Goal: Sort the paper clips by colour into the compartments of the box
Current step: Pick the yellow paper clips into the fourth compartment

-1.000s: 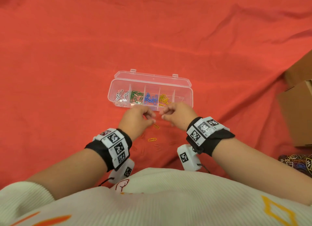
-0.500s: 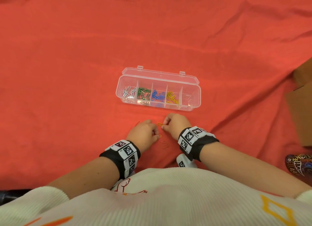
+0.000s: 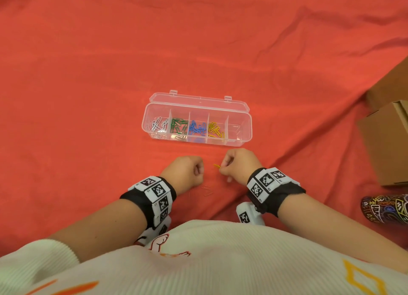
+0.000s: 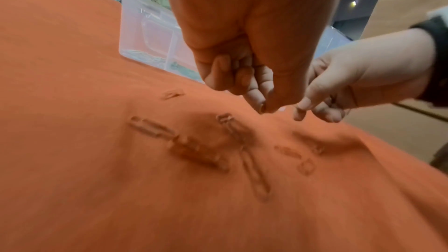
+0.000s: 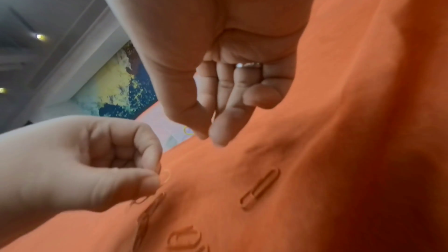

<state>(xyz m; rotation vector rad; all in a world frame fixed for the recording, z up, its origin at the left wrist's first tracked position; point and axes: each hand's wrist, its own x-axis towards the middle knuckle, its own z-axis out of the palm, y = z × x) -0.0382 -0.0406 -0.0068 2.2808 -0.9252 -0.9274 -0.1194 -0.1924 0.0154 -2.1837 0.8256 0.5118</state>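
The clear box (image 3: 247, 127) lies open on the red cloth, with white, green, blue and yellow paper clips (image 3: 215, 129) in separate compartments and the rightmost one bare. Just in front of it my right hand (image 3: 223, 167) pinches a yellow clip (image 3: 217, 166) between thumb and forefinger. My left hand (image 3: 197, 170) is curled beside it, and in the right wrist view its thumb and forefinger pinch a faint red clip (image 5: 166, 175). Several red clips (image 3: 206, 190) lie on the cloth below the hands, including one red clip (image 5: 260, 188) and another red clip (image 4: 232, 122).
Brown cardboard boxes (image 3: 388, 140) stand at the right edge, with a dark patterned cylinder (image 3: 384, 208) in front of them. The red cloth (image 3: 88, 96) is wrinkled and covers the whole surface.
Both hands have drawn back from the box's front wall toward my body and moved apart. The right hand has picked a yellow clip off the cloth.
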